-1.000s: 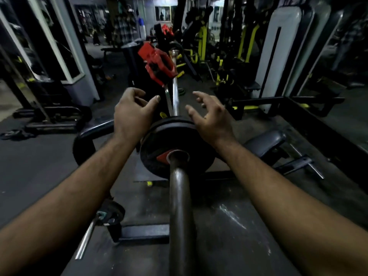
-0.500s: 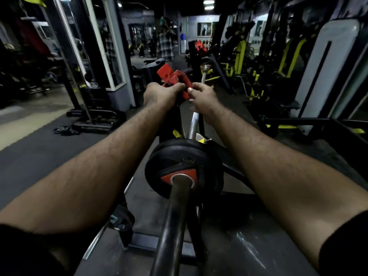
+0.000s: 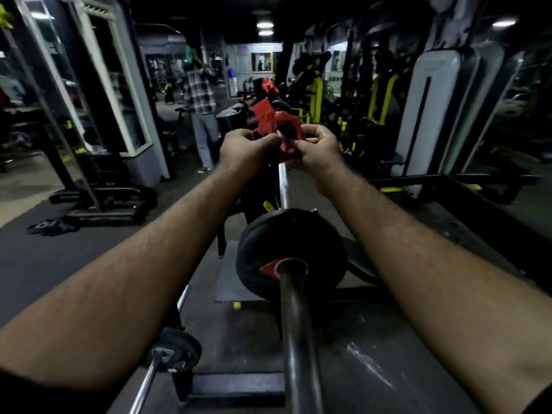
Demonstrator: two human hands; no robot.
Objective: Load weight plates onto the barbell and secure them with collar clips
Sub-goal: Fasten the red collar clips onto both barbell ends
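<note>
Dim gym: both hands, left (image 3: 245,147) and right (image 3: 318,150), pinch the red collar clip (image 3: 280,130) over the barbell (image 3: 294,324) (pointing straight ahead).

Collar clip (image 3: 280,135) showing bright red. Second clip (image 3: 269,86) farther back showing red too. Weight plate (image 3: 291,253) looking black with a red patch near the hub. Barbell (image 3: 300,339) appearing dark grey close up, going shiny silver past the plate. Person in the background (image 3: 200,94) wearing a black-and-white checked shirt and grey trousers. Machine frames (image 3: 317,98) showing yellow with black. Upright pads (image 3: 430,115) looking pale grey-white with a black stripe. Floor (image 3: 44,258) looking dark grey. Column trim (image 3: 98,82) showing white.
</note>
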